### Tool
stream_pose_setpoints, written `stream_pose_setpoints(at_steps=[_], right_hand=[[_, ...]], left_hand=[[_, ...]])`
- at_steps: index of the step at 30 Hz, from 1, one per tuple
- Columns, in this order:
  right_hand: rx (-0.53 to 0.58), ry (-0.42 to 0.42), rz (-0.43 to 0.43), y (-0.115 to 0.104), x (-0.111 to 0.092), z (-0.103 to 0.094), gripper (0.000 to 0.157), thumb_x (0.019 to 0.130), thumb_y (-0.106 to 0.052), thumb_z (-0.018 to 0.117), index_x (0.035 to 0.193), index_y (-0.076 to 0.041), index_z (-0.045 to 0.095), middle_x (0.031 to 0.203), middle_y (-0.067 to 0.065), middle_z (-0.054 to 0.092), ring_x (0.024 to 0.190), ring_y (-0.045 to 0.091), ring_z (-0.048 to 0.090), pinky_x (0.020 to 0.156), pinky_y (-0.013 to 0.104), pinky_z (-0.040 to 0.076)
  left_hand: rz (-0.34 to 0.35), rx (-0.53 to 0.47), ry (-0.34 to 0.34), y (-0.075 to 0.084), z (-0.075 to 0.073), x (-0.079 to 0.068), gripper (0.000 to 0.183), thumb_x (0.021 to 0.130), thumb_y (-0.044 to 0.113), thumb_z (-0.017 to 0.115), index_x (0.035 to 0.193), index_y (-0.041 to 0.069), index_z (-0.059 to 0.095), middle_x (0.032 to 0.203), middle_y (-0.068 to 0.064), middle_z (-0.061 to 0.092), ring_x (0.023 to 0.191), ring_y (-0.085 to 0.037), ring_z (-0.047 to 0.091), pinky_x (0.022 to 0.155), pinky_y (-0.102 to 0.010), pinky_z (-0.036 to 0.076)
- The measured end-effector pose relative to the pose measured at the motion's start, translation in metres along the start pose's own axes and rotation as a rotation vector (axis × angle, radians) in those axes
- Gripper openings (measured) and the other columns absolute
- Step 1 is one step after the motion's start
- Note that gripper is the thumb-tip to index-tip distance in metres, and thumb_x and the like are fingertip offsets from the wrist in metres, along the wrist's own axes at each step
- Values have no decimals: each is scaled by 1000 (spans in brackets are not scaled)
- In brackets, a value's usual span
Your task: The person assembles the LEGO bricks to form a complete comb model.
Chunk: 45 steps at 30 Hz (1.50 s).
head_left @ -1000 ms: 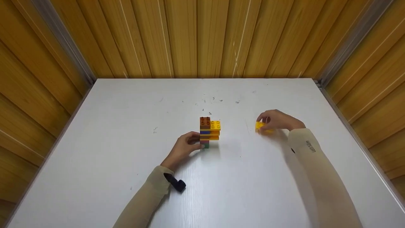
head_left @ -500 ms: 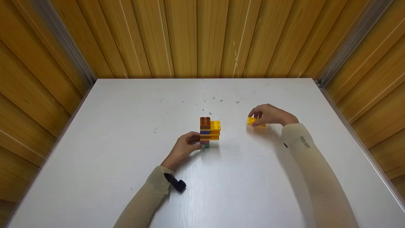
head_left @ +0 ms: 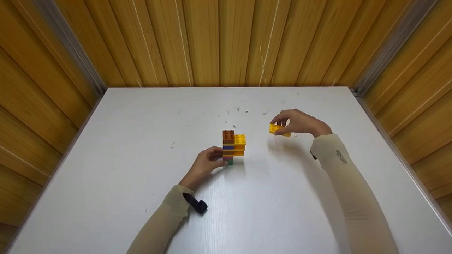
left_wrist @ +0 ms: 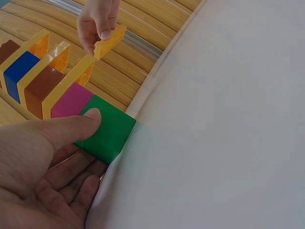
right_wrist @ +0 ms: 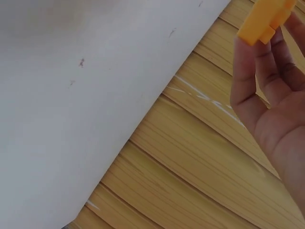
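A tower of toy building bricks (head_left: 229, 137) stands upright mid-table, brown on top, with thin yellow plates jutting out to the right. In the left wrist view its layers show as brown, blue, yellow, pink and a green brick (left_wrist: 108, 129) at the bottom. My left hand (head_left: 204, 163) grips the tower low down, its thumb across the green brick and its fingers behind. Up and to the right of the tower, my right hand (head_left: 298, 122) pinches a flat yellow brick (head_left: 272, 128), studs up, raised over the table with a shadow beneath. The right wrist view shows this yellow brick (right_wrist: 267, 21) at the fingertips.
The white table (head_left: 123, 151) carries small dark marks (head_left: 238, 110) towards its far side. Wood-patterned panels (head_left: 204, 42) rise behind it and on both sides. A black strap piece (head_left: 197, 204) hangs from the left cuff.
My right hand has lifted the yellow brick off the table and carried it left and away from me, closer to the tower. The left hand and the tower have stayed put.
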State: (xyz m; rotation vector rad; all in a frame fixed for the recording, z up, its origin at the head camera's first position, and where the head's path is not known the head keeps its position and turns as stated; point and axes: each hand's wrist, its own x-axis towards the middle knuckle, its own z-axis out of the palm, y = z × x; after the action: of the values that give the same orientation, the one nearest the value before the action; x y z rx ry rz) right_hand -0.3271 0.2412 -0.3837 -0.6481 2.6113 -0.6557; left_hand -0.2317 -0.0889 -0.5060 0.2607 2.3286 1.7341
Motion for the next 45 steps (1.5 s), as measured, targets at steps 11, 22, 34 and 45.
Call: stream_pose_setpoints(at_steps=[11,22,34,45], right_hand=[[-7,3,-105,-29,3,-3,39,82,-30,76,117,-14,69,105,4,65,96,20,58,80,33,49],[-17,-2,-172,-60,7,-4,36,81,-32,77,114,-18,71,101,0,65,94,17,58,81,34,49],[-38,-14,-274,-85,12,-3,37,83,-32,75,117,-18,70,102,0,65,95,17,59,83,35,50],[-33,-12,-346,-101,14,-2,37,82,-29,76,116,-16,70,99,1,64,89,16,59,75,33,51]], left_hand=[[8,-5,-4,0,0,0,39,84,8,72,121,9,60,123,-9,65,116,-22,61,101,-33,48],[11,-27,-3,1,-1,-1,37,85,7,71,120,9,60,123,-9,64,117,-23,60,103,-34,47],[4,-30,-1,1,0,0,37,85,8,71,120,9,60,123,-9,65,116,-22,61,103,-35,47],[8,22,5,-1,-1,0,36,85,10,71,119,11,61,122,-6,66,116,-21,61,103,-35,47]])
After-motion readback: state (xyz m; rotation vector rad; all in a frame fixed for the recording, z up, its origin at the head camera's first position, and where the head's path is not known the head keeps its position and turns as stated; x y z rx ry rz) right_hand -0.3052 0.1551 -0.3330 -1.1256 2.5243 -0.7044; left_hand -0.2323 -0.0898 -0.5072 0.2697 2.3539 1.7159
